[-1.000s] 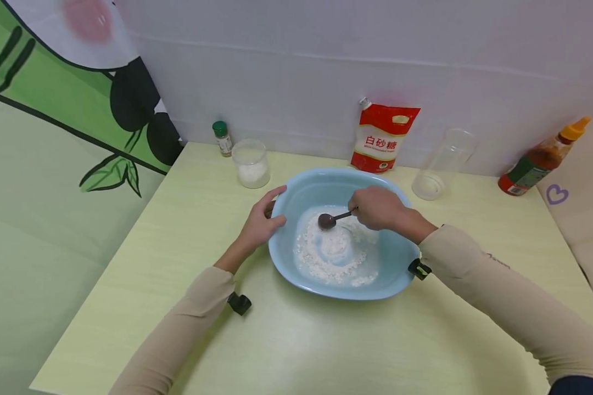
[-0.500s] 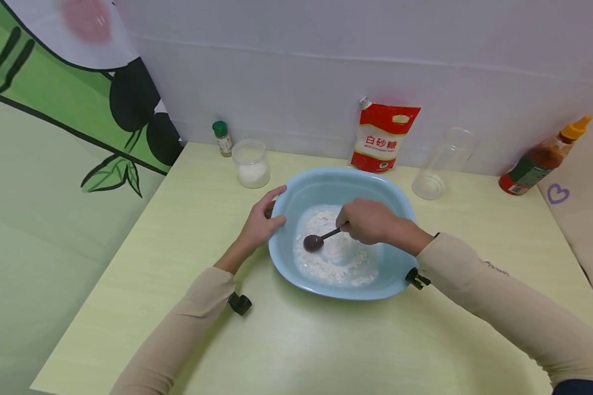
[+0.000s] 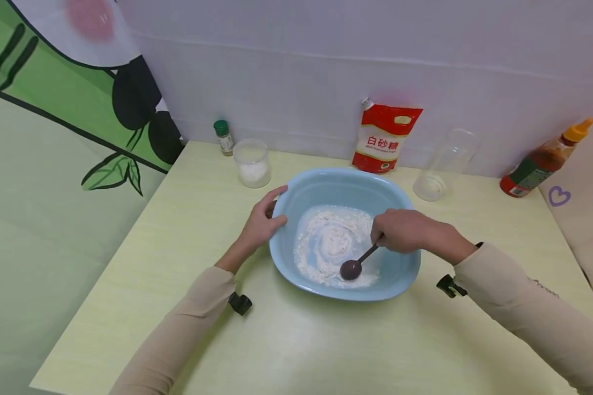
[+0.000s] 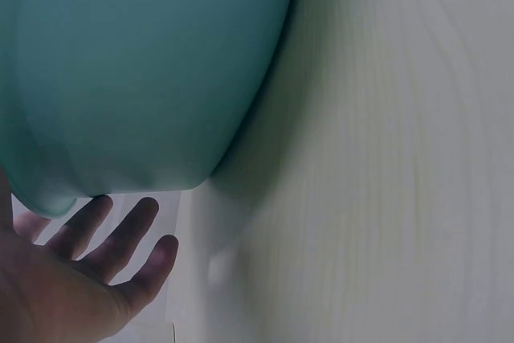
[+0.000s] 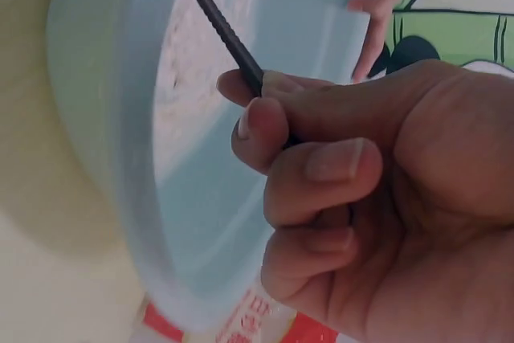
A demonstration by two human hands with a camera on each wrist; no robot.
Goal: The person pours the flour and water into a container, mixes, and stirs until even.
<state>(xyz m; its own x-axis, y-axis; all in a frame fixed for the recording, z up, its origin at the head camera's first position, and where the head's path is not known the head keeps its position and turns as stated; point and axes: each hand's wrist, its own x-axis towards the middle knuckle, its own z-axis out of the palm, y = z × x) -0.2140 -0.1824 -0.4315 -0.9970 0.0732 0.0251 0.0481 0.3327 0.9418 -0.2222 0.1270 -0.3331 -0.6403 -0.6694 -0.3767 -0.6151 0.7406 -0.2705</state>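
Observation:
A light blue plastic basin (image 3: 343, 296) stands on the table with white powder (image 3: 335, 241) and some wet-looking mix spread over its bottom. My left hand (image 3: 261, 222) holds the basin's left rim, thumb on top and fingers along the outer wall. Those fingers (image 4: 120, 238) appear below the rim in the left wrist view. My right hand (image 3: 400, 230) grips the handle of a dark brown spoon (image 3: 351, 270), whose bowl is down in the powder at the basin's near right. Curled fingers and thumb pinch that handle (image 5: 229, 38) in the right wrist view.
Along the back stand a green-capped spice jar (image 3: 224, 138), a glass of white grains (image 3: 253, 164), a red and white sugar pouch (image 3: 384, 140), a tall clear glass (image 3: 445, 164) and a yellow-capped sauce bottle (image 3: 543, 159). A fabric backdrop (image 3: 301, 82) hangs behind the table.
My right hand has swept the spoon from the upper middle of the powder to the left, then across to the near right. The left hand and the basin have stayed put.

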